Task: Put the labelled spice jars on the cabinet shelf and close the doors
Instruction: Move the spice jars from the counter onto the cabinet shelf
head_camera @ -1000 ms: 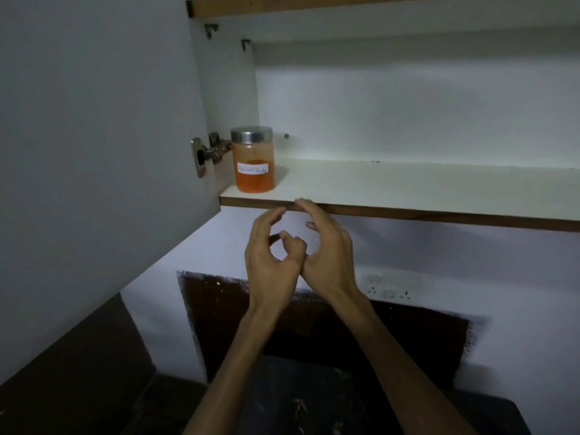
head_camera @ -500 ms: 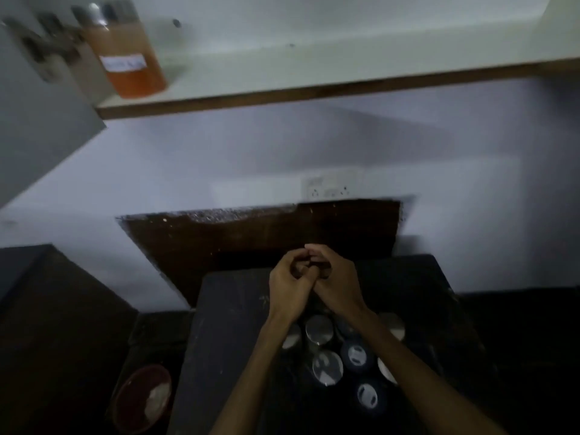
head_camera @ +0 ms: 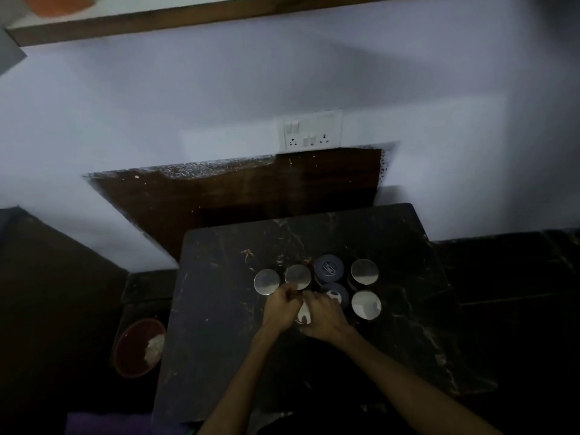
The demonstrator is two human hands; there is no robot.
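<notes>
Steel-lidded jar (head_camera: 303, 313) near dark table (head_camera: 219, 309) centre, clasped by left hand (head_camera: 280, 309) and right hand (head_camera: 323, 315); lifting risks toppling crowded neighbour jars (head_camera: 364, 271)

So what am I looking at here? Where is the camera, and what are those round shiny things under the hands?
There is no machine here: a person wears one camera on the head, and it looks down at their own two hands. The round things are jar lids seen from above. The jars stand together on a dark marble table: silver lids such as this one and dark lids such as this one. The left hand and right hand meet over one jar at the near edge of the group, fingers curled round it; only a pale sliver shows between them, so this grip is mostly hidden. Top left you see the wooden edge of the cabinet shelf, with the bottom of an orange jar on it.
</notes>
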